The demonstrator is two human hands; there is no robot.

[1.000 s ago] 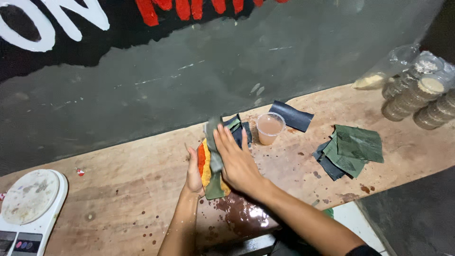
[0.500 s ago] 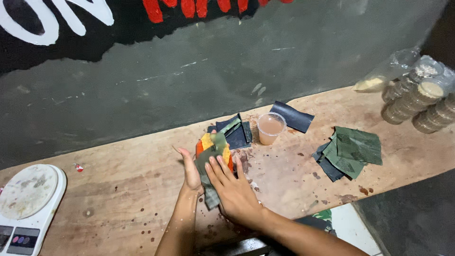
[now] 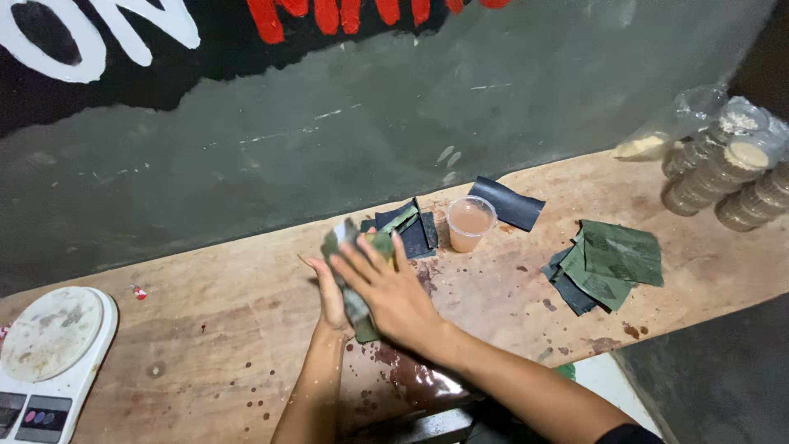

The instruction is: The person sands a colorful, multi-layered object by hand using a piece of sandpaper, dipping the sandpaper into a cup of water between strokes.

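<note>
Between flat palms — left hand (image 3: 330, 298), right hand (image 3: 393, 294) — green leaf roll (image 3: 355, 302), upright, fingers straight.

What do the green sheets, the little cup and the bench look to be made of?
Green sheets: probably leaf, matte, veined and creased, edges cut square.
Cup: thin clear plastic, it seems; pinkish-brown liquid shows through.
Bench: bare wood, grain visible, stained with dark spots.

One plastic cup (image 3: 470, 223), one scale (image 3: 49, 353), three leaf piles (image 3: 608, 263).
</note>
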